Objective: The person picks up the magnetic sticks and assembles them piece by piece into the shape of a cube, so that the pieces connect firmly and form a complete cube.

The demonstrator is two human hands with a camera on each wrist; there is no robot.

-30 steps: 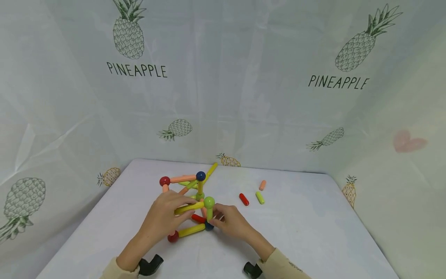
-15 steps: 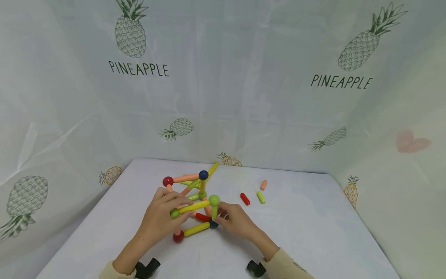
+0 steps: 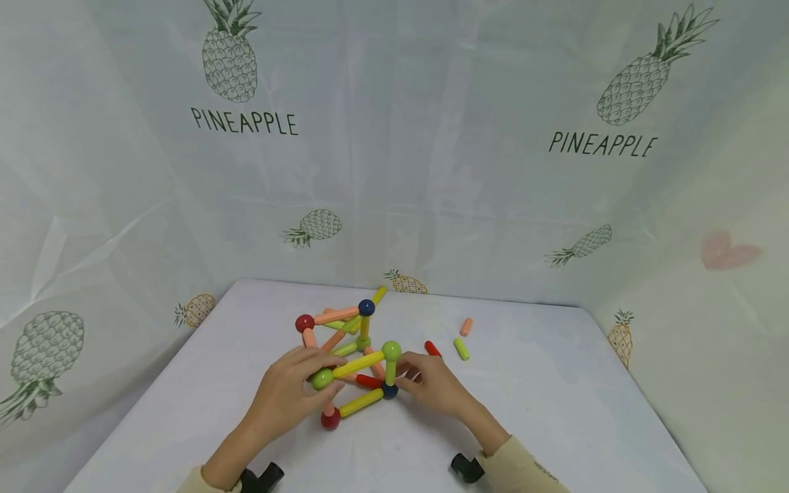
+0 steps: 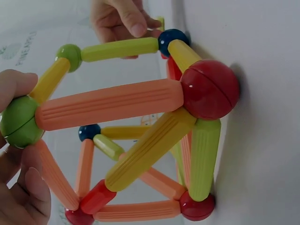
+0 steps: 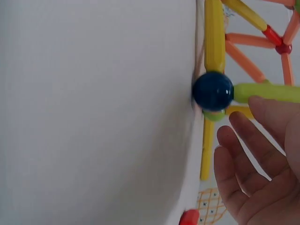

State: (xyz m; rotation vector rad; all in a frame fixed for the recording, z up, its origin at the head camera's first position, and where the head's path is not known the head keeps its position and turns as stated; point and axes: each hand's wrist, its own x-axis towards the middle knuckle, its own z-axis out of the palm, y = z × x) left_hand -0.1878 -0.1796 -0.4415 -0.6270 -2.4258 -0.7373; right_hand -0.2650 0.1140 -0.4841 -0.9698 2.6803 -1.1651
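The left hand grips a glossy lime-green ball on a multicoloured stick-and-ball frame standing on the white table. The right hand, fingers loosely parted, is at an upright lime-green rod, partly hiding a short red stick.

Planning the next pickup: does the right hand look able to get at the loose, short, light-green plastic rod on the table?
Likely yes: the right hand is near, and only white tabletop shows between it and the light-green rod. The red plastic rod lies to one side.
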